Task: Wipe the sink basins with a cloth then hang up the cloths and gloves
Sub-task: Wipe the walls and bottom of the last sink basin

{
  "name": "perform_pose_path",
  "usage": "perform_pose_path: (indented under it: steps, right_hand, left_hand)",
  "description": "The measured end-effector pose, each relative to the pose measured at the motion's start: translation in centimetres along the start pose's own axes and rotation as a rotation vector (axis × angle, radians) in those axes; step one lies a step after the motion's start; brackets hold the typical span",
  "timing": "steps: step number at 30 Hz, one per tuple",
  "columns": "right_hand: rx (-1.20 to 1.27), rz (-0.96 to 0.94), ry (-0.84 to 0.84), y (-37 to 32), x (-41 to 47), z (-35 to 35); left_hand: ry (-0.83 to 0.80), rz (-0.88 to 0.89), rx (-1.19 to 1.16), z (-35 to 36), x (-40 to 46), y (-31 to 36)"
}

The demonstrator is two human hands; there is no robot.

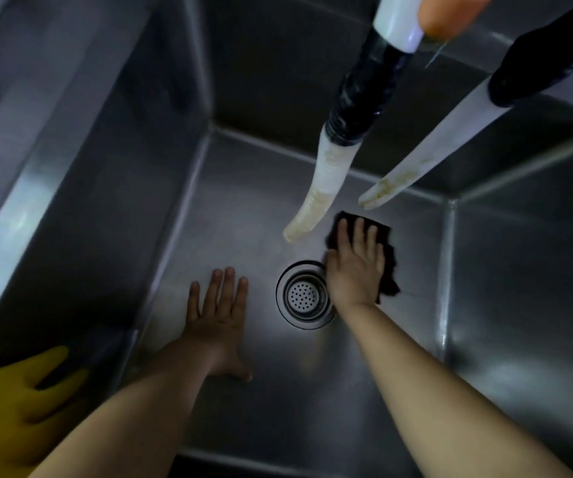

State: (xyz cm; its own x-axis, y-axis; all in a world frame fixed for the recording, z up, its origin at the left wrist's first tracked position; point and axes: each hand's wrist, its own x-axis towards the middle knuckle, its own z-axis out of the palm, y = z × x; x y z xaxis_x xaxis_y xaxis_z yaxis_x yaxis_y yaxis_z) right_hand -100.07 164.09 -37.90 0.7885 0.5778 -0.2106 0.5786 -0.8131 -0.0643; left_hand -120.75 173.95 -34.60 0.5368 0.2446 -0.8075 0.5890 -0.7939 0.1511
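I look straight down into a deep steel sink basin point(147, 188). My right hand point(355, 263) lies flat with straight fingers on a dark cloth point(386, 270), pressing it to the basin floor just right of the round drain strainer point(304, 294). My left hand point(219, 315) rests flat on the bare floor left of the drain, fingers spread, holding nothing. A yellow rubber glove point(12, 405) lies over the sink's near left rim.
Two pale hoses with black tape hang from above into the basin, the left hose point(326, 174) ending just above the cloth and the right hose point(426, 153) beside it. Steel walls close the basin on all sides.
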Motion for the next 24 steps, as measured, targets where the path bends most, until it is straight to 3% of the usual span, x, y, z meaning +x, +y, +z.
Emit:
perform_pose_path:
  steps: [4, 8, 10, 16, 24]
  right_hand:
    - [0.013, -0.302, -0.032, -5.1, -1.4, 0.9]
    - [0.056, -0.485, -0.084, -2.1, -2.1, 0.7]
    - [0.053, -0.445, -0.08, 1.2, -2.6, 0.3]
    - [-0.159, -0.095, -0.057, 10.7, -0.7, -1.5]
    - [-0.154, 0.039, -0.039, 11.2, 5.9, -2.1]
  left_hand:
    - [-0.021, -0.019, 0.003, -0.1, -0.1, 0.3]
    - [-0.018, -0.023, 0.016, 0.1, 0.0, 0.3]
    - [-0.014, -0.025, 0.022, 0.1, 0.1, 0.3]
    - [0.006, -0.02, 0.009, 0.4, 0.2, 0.2]
    - [0.012, -0.003, -0.006, 0.6, 0.4, 0.0]
